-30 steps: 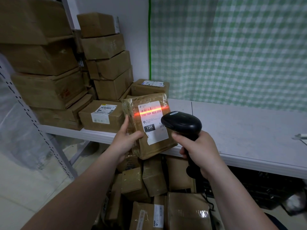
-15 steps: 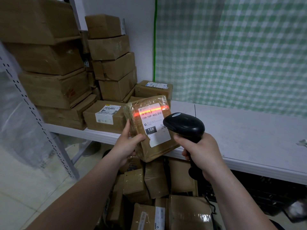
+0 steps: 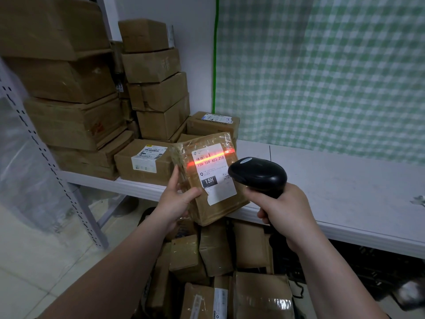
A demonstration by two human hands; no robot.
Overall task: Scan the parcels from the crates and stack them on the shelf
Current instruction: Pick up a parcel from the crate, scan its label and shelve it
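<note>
The left hand [image 3: 174,201] grips a taped brown parcel [image 3: 220,208]. Its thumb lies on the front face near the lower left corner and 1 finger runs up the left edge, while the rest are hidden behind the box. The parcel is held tilted in the air in front of the white shelf [image 3: 333,180], above the parcels below. A red scan line [image 3: 211,157] crosses the barcode at the top of its white label, which reads 15H.

The right hand [image 3: 287,212] has its fingers curled tight round the handle of a black scanner [image 3: 257,174]. The scanner's head sits just beside the label's right edge and covers a bit of it; the fist hides most of the handle.

On the shelf behind, a labelled box [image 3: 145,162] and a second small box [image 3: 212,125] stand beside tall stacked cartons [image 3: 76,125], some cut off at the top and left. A green checked curtain [image 3: 322,77] hangs behind the shelf. Under the shelf, loose parcels [image 3: 207,256] lie heaped, partly hidden by both forearms. A dark crate [image 3: 368,268] to their right is hard to make out.
</note>
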